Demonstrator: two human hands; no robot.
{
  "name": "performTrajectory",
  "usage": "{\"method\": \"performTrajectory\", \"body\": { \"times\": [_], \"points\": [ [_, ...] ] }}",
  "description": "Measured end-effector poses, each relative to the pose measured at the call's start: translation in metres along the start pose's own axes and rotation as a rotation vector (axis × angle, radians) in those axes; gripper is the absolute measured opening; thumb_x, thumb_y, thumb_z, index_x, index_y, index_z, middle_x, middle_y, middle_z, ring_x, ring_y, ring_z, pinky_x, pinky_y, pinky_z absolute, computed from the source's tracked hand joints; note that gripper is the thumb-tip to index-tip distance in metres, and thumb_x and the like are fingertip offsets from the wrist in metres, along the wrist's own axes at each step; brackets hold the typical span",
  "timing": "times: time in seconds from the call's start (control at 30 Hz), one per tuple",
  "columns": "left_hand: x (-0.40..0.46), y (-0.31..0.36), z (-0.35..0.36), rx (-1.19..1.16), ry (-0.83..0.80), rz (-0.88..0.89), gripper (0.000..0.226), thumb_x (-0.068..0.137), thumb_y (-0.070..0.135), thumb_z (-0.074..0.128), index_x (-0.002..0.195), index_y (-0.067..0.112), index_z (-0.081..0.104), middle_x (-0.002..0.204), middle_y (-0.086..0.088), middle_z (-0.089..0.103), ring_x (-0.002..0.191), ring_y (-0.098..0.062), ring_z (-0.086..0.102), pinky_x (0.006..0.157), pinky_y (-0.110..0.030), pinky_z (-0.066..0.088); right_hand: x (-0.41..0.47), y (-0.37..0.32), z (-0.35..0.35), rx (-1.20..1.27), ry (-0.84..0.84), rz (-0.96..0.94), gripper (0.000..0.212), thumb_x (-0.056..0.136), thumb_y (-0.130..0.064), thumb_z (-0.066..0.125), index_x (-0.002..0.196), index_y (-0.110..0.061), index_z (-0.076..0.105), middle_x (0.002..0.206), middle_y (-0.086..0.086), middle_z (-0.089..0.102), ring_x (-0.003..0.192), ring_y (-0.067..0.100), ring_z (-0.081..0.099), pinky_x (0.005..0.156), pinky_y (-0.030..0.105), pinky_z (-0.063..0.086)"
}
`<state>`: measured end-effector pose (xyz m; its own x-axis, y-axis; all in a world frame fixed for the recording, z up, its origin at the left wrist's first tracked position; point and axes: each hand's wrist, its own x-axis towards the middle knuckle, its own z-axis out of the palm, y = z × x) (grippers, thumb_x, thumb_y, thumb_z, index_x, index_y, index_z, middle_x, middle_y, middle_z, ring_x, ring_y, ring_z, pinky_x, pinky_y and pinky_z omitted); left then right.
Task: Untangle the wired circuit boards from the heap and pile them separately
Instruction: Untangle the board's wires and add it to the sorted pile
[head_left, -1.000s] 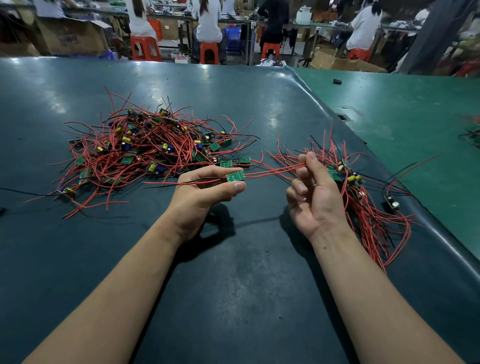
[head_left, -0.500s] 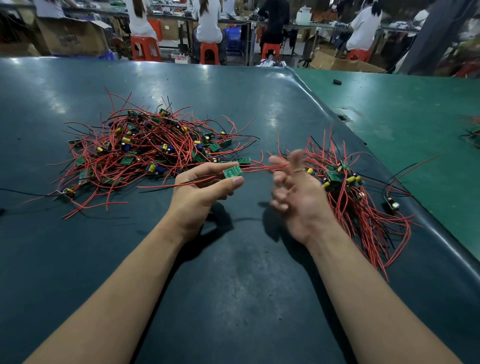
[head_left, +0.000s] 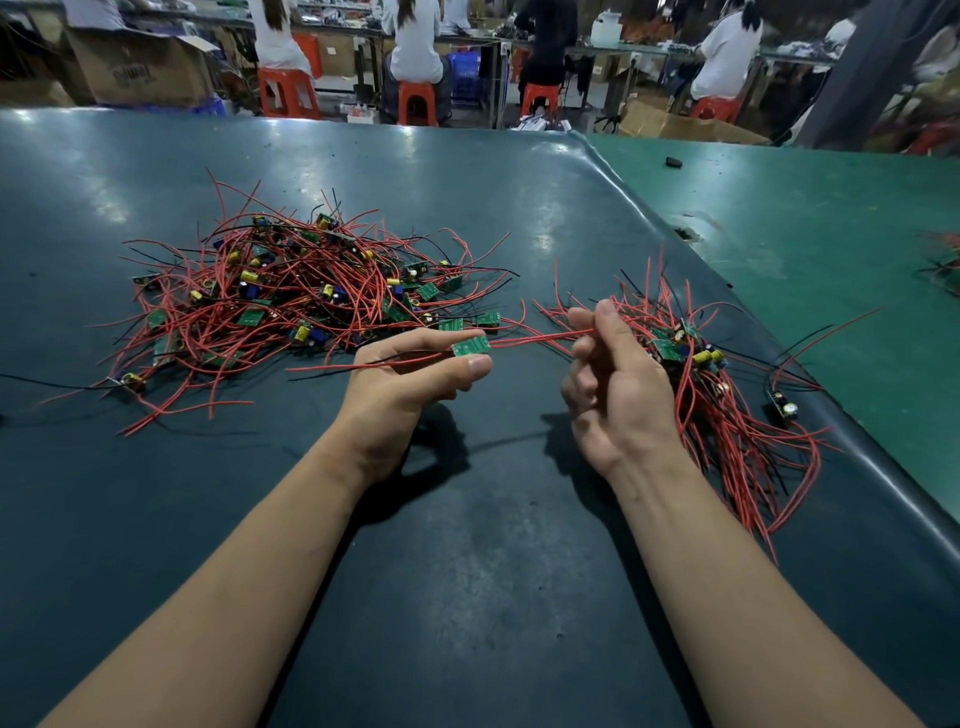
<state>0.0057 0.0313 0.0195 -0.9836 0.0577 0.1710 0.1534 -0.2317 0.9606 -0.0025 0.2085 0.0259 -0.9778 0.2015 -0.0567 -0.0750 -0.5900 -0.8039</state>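
At frame centre, the left hand (head_left: 415, 379) pinches a board (head_left: 470, 346) while the right hand (head_left: 613, 384), loose half a second ago, pinches its red wires (head_left: 540, 339) again, drawing it from the heap (head_left: 291, 301) toward the pile (head_left: 727, 415) at right.

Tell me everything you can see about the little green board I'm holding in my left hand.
The small green circuit board is a flat rectangle, pinched between the thumb and fingers of the left hand above the dark mat. Red wires run from it rightward to the right hand, which grips them; more red and black leads trail left.
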Motion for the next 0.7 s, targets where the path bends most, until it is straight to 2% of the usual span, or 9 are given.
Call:
{"method": "performTrajectory", "body": {
  "times": [0.07, 0.2, 0.33, 0.43, 0.53, 0.63, 0.7],
  "points": [
    [0.002, -0.001, 0.000, -0.056, 0.035, -0.009, 0.022, 0.060, 0.014, 0.082, 0.079, 0.025, 0.080, 0.067, 0.005, 0.068, 0.064, -0.014, 0.058, 0.068, -0.027, 0.044, -0.001, 0.001, 0.000, 0.051, 0.018, 0.018, 0.025, 0.093, -0.031, 0.062, 0.077, -0.013, 0.071, 0.054, -0.007, 0.053, 0.034, 0.003, 0.033, 0.036, 0.015, 0.020],
    [0.003, -0.002, -0.001, -0.074, 0.039, -0.001, 0.029, 0.053, 0.025, 0.085, 0.081, 0.023, 0.080, 0.066, 0.005, 0.068, 0.064, -0.014, 0.058, 0.067, -0.026, 0.044, 0.000, 0.003, 0.001, 0.048, 0.076, -0.008, 0.029, 0.092, -0.028, 0.065, 0.066, -0.015, 0.070, 0.047, -0.007, 0.048, 0.032, 0.004, 0.031, 0.035, 0.013, 0.020],
    [0.004, -0.003, -0.002, -0.051, 0.064, -0.006, 0.021, 0.060, 0.014, 0.082, 0.080, 0.022, 0.080, 0.063, 0.004, 0.066, 0.062, -0.015, 0.056, 0.067, -0.028, 0.042, 0.001, 0.008, 0.003, -0.078, 0.169, -0.134, 0.030, 0.093, -0.024, 0.065, 0.066, -0.012, 0.064, 0.043, -0.006, 0.045, 0.032, 0.005, 0.031, 0.035, 0.012, 0.021],
    [0.006, -0.001, -0.004, -0.105, 0.106, -0.050, 0.017, 0.064, 0.015, 0.079, 0.081, 0.020, 0.080, 0.068, 0.003, 0.067, 0.059, -0.011, 0.055, 0.066, -0.026, 0.042, 0.000, 0.005, 0.002, -0.030, 0.171, -0.101, 0.032, 0.094, -0.034, 0.062, 0.070, -0.012, 0.062, 0.045, -0.006, 0.047, 0.032, 0.006, 0.033, 0.035, 0.012, 0.020],
    [0.009, 0.001, -0.007, -0.208, 0.127, -0.068, 0.011, 0.070, 0.018, 0.077, 0.081, 0.020, 0.078, 0.074, 0.004, 0.070, 0.059, -0.008, 0.056, 0.061, -0.021, 0.045, -0.012, 0.009, 0.007, -0.124, -0.069, 0.041, 0.035, 0.082, -0.048, 0.063, 0.092, -0.015, 0.064, 0.054, -0.006, 0.054, 0.035, 0.005, 0.038, 0.034, 0.013, 0.024],
    [0.006, -0.005, -0.005, -0.075, 0.020, -0.035, 0.012, 0.074, 0.031, 0.076, 0.080, 0.020, 0.077, 0.070, 0.003, 0.067, 0.062, -0.012, 0.054, 0.061, -0.025, 0.043, -0.027, 0.023, 0.017, -0.389, -0.399, 0.059, 0.036, 0.074, -0.035, 0.071, 0.107, -0.023, 0.063, 0.065, -0.002, 0.062, 0.042, 0.009, 0.044, 0.036, 0.015, 0.031],
    [0.004, -0.009, -0.001, 0.019, -0.070, -0.044, 0.026, 0.071, 0.046, 0.078, 0.075, 0.020, 0.075, 0.064, 0.001, 0.062, 0.062, -0.016, 0.052, 0.061, -0.031, 0.039, -0.029, 0.025, 0.018, -0.424, -0.446, 0.031, 0.032, 0.077, -0.025, 0.072, 0.108, -0.021, 0.063, 0.066, 0.001, 0.064, 0.042, 0.010, 0.046, 0.036, 0.017, 0.034]
  ]
}}
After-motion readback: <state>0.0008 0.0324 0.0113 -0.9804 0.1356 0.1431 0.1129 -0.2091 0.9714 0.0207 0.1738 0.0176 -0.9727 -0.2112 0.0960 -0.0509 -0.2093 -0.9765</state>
